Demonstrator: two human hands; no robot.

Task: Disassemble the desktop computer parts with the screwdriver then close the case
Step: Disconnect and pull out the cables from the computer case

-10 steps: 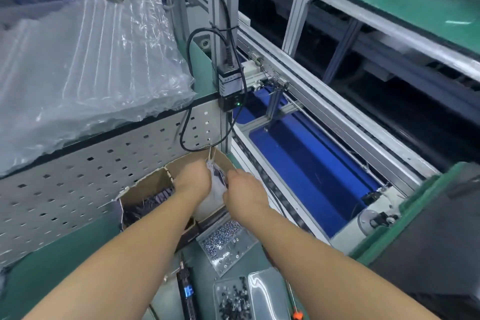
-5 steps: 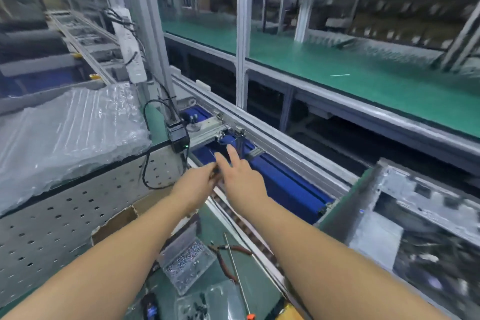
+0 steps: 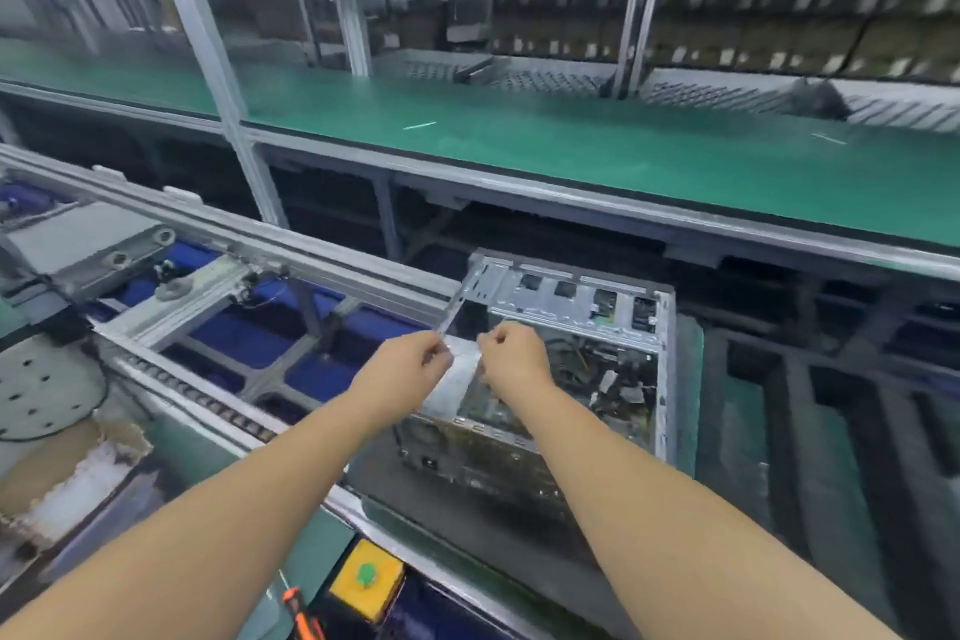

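Both hands, left (image 3: pixel 410 363) and right (image 3: pixel 511 357), pinch a small clear plastic bag (image 3: pixel 464 363) above the open grey metal computer case (image 3: pixel 561 369) on the conveyor; blur hides its contents, which could spill inside.

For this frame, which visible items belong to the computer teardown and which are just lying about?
Job:
- open computer case, side panel off, wiring showing
- small clear bag, pinched between left hand and right hand
- orange-handled screwdriver, lying untouched at the bottom edge

Lying about:
- torn cardboard box
- yellow box with green button
- far green bench
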